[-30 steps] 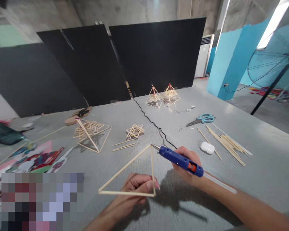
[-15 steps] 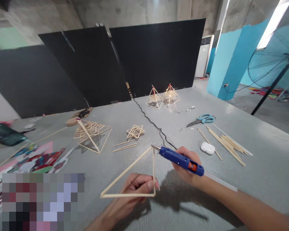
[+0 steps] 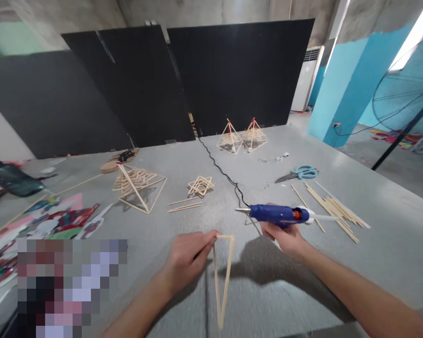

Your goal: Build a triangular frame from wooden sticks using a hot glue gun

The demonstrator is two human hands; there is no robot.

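My left hand (image 3: 193,256) pinches one corner of a wooden stick triangle (image 3: 228,270), which is seen nearly edge-on above the table with a point toward me. In my right hand (image 3: 284,237) is a blue glue gun (image 3: 277,214), held level, its metal nozzle pointing left. A clear glue stick juts from its rear. The nozzle is apart from the triangle. Beyond my hands lie a six-pointed stick star (image 3: 200,186) and a few loose sticks (image 3: 184,207). A stick pyramid (image 3: 139,188) with a layered side stands to the left.
Two stick pyramids (image 3: 229,138) stand at the back by black panels (image 3: 232,75). To the right lie blue-handled scissors (image 3: 305,172) and several wooden sticks (image 3: 333,209). A black cord (image 3: 220,170) crosses the table. Colourful scraps (image 3: 66,218) lie at left; a fan (image 3: 405,126) stands right.
My left hand has turned the triangle from facing me to nearly edge-on. The glue gun has moved right, away from the triangle's corner, and tipped to level. The view has shifted slightly.
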